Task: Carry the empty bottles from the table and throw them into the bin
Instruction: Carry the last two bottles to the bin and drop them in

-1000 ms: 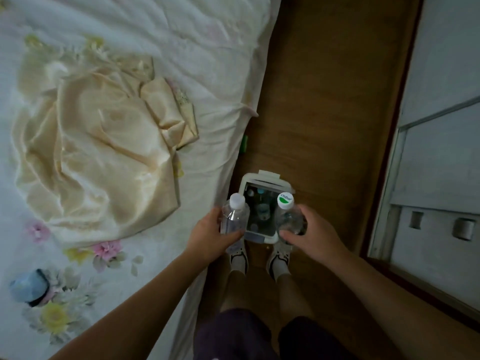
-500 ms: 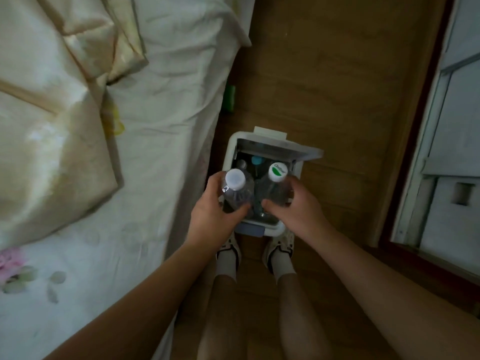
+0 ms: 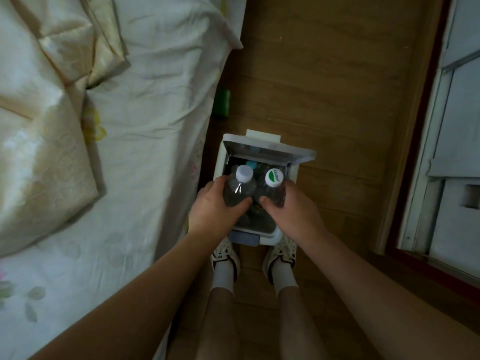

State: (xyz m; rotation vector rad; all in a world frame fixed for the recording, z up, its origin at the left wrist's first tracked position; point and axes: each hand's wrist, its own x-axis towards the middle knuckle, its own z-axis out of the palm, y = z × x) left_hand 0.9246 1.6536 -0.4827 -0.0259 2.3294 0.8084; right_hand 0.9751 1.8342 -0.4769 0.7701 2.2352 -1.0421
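My left hand (image 3: pixel 211 207) grips a clear plastic bottle with a plain white cap (image 3: pixel 240 187). A second clear bottle, its white cap marked with a green logo (image 3: pixel 271 188), is held in my right hand (image 3: pixel 291 213). Both bottles stand upright, side by side, directly over the mouth of a small white bin (image 3: pixel 220 165) on the floor. The bin's lid (image 3: pixel 270 150) is flipped up at the far side. Inside, several other bottles and a blue cap show dimly.
A bed with white sheets (image 3: pixel 155 100) and a cream blanket (image 3: pixel 39 126) fills the left. Brown wooden floor (image 3: pixel 324 87) runs ahead. A green object (image 3: pixel 221 103) lies by the bed edge. A door frame (image 3: pixel 415 152) is at the right. My shoes (image 3: pixel 224 257) stand just before the bin.
The view has closed in on the bin. Both hands have lowered the two bottles over the open bin mouth and brought them closer together.
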